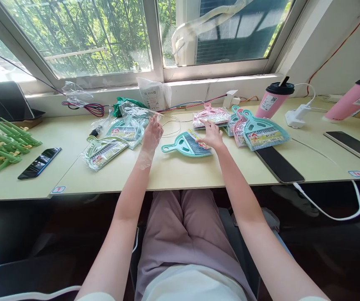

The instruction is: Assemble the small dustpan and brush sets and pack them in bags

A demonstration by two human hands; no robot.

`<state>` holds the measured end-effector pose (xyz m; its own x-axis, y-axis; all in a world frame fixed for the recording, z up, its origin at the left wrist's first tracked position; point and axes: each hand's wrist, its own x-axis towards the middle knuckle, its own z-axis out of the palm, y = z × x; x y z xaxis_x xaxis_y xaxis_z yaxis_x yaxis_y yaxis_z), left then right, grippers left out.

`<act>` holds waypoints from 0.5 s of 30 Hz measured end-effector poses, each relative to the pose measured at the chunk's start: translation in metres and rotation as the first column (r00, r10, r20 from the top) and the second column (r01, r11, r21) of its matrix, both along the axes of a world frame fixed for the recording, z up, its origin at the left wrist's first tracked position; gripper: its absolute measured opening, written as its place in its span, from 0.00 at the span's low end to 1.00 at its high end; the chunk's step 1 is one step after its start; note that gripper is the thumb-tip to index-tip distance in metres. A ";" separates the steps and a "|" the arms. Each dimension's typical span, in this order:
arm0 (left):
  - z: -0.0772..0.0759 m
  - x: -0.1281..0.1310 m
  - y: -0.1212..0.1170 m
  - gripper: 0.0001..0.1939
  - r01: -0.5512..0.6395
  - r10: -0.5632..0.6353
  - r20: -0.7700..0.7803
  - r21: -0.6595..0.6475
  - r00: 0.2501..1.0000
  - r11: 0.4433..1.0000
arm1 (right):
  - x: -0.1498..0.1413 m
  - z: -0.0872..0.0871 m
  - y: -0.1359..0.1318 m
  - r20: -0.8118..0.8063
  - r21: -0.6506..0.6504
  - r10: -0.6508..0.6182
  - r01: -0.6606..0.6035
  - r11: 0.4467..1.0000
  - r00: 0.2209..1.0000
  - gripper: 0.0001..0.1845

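My left hand (151, 134) is inside a clear plastic bag (136, 113) that reaches down past the wrist; its fingers are spread. My right hand (212, 134) lies flat, fingers stretched out, on the far edge of a teal toy dustpan with brush (188, 145) lying unwrapped on the desk. Just beyond its fingertips is a pink dustpan set (210, 116) in a bag. Bagged teal sets (106, 151) lie to the left of my left hand.
More bagged dustpan sets (258, 131) lie to the right. A black phone (279, 164) with a white cable, a second phone (352, 145), a pink cup (274, 100), green sticks (1, 144), a dark phone (39, 163) and a tablet (6, 100) stand on the desk (173, 173).
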<state>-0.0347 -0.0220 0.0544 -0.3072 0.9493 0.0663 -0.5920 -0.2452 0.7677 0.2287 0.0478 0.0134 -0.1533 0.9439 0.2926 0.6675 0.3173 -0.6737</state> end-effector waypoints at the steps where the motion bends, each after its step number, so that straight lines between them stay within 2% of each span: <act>1: 0.002 0.001 -0.001 0.13 0.001 -0.001 0.001 0.003 1.000 1.000 | -0.003 0.003 -0.003 -0.037 0.046 -0.012 0.014 0.999 0.999 0.44; 3: 0.006 0.002 -0.004 0.14 -0.006 0.006 0.010 0.030 1.000 1.000 | -0.013 0.011 -0.014 -0.174 0.121 0.017 0.004 0.993 0.985 0.30; 4: 0.008 0.002 -0.006 0.15 -0.017 0.016 0.018 0.047 1.000 0.999 | -0.020 0.016 -0.022 -0.253 0.144 0.076 -0.041 0.989 0.964 0.24; 6: 0.011 0.004 -0.008 0.14 -0.050 0.048 0.026 0.072 0.999 0.996 | -0.037 0.023 -0.040 -0.379 0.147 0.286 -0.248 0.958 0.880 0.21; 8: 0.010 0.006 -0.008 0.11 -0.096 0.095 0.013 0.093 0.995 0.991 | -0.054 0.025 -0.058 -0.452 0.113 0.490 -0.496 0.861 0.746 0.23; 10: 0.007 0.009 -0.006 0.07 -0.128 0.130 -0.011 0.113 0.991 0.985 | -0.068 0.021 -0.071 -0.503 0.089 0.588 -0.639 0.764 0.633 0.24; 12: 0.002 0.012 -0.004 0.04 -0.133 0.140 -0.044 0.137 0.989 0.982 | -0.077 0.013 -0.075 -0.583 0.056 0.578 -0.681 0.730 0.571 0.25; 15: -0.003 0.015 0.000 0.03 -0.103 0.123 -0.123 0.153 0.985 0.983 | -0.077 0.002 -0.067 -0.739 -0.018 0.453 -0.687 0.727 0.499 0.26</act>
